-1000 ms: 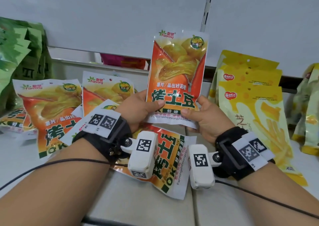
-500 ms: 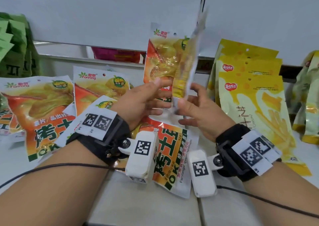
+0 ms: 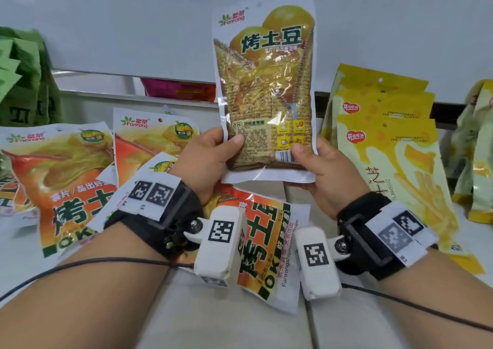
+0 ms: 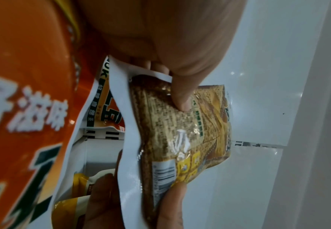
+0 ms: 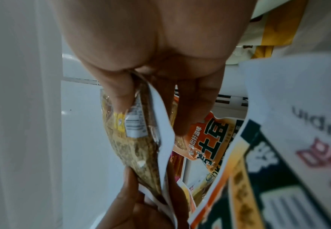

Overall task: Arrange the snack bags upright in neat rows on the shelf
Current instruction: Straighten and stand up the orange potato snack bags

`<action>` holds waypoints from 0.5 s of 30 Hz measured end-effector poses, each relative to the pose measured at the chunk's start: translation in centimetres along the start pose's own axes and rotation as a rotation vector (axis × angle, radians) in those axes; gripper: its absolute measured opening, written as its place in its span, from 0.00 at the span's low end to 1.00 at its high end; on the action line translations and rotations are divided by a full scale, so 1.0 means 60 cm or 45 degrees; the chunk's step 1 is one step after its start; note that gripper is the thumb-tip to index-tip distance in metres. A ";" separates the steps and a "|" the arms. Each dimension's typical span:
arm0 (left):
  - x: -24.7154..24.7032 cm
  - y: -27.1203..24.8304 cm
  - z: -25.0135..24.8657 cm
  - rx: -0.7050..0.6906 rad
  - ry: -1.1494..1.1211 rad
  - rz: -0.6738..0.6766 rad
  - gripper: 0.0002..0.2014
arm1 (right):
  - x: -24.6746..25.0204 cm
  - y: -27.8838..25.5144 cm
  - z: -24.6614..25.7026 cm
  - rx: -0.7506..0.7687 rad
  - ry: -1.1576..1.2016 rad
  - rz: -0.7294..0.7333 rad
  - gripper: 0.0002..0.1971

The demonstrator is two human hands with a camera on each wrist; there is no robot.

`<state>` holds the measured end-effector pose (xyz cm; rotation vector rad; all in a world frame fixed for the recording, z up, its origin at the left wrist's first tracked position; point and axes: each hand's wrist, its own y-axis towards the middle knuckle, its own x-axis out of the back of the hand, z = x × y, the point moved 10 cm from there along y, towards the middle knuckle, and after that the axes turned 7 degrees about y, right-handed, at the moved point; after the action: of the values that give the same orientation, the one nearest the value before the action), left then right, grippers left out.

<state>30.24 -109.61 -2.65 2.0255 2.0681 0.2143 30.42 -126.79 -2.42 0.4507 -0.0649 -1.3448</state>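
While seemingly upright, snack bag between both grips.

The held bag hides the fingers of both hands; its small print is unreadable.

- Potato-chip bag standing upright in the air, back panel with barcode facing the camera, bottom corners pinched by both hands.
- Orange bags lying flat and overlapping on the shelf; one lying under the wrists.
- Yellow bags leaning in a row at right.
- Green bags standing at left.
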 end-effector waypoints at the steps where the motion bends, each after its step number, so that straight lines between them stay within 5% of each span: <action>1: 0.002 0.000 -0.002 -0.016 0.002 -0.010 0.07 | -0.001 0.000 0.004 0.021 0.013 0.000 0.09; 10: -0.017 -0.006 -0.008 -0.080 -0.011 0.128 0.10 | 0.009 0.002 0.021 0.104 0.080 -0.040 0.10; 15: -0.008 -0.007 -0.006 -0.083 0.018 0.063 0.08 | 0.009 -0.004 0.037 0.177 0.119 -0.060 0.10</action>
<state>29.71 -110.09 -2.36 2.0436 1.9940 0.3011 29.68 -127.96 -0.59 0.6355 -0.0711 -1.3685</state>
